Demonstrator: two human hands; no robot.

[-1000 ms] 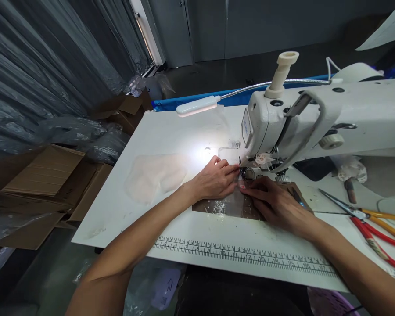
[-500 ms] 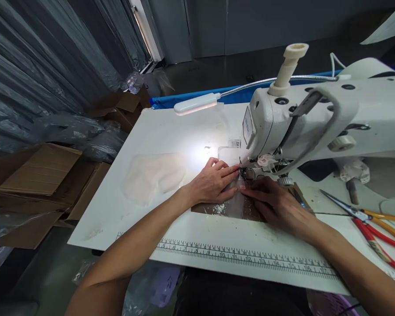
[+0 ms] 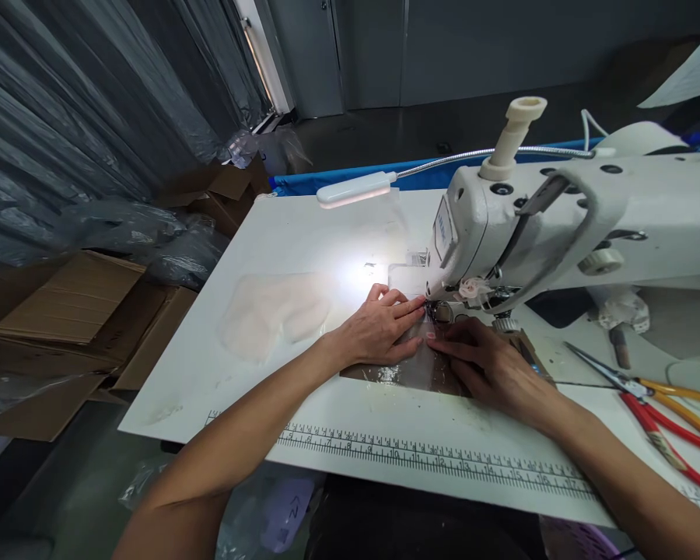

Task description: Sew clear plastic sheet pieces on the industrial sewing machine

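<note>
A white sewing machine [image 3: 560, 218] stands on a white table [image 3: 303, 249]. Under its needle lies a brown flat piece covered with shiny clear plastic [image 3: 405, 367]. My left hand [image 3: 379, 330] lies flat on the piece's left part, fingers stretched toward the presser foot [image 3: 440, 311]. My right hand [image 3: 493, 365] rests flat on the right part, fingertips just in front of the foot. Both hands press the piece down against the table.
A gooseneck lamp [image 3: 355, 189] lights the table by the needle. Scissors and pliers with red and orange handles [image 3: 665, 404] lie at the right. A ruler strip [image 3: 432, 459] runs along the front edge. Cardboard boxes [image 3: 70, 327] and plastic bags sit on the floor at left.
Both hands stay on the brown piece at the presser foot. Only the camera has shifted slightly.
</note>
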